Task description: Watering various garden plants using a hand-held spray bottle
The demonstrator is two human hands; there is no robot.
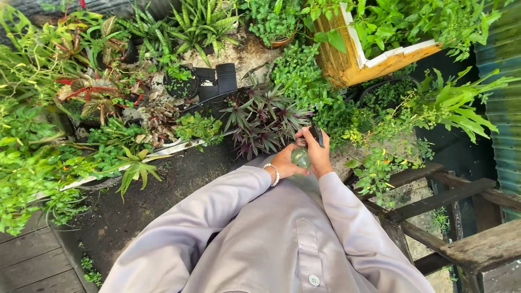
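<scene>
Small clear greenish bottle (300,157), apparently a sprayer, held upright at chest height between both hands. Dark nozzle head (317,132) on top; lower body mostly hidden.

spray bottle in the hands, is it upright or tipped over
Upright: the clear spray bottle sits in the left hand, with its dark head on top under the right hand.

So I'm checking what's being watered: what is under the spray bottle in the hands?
Under the clear spray bottle lies a purple-leaved plant. Both hands, left and right, cover the bottle's lower part.
</scene>
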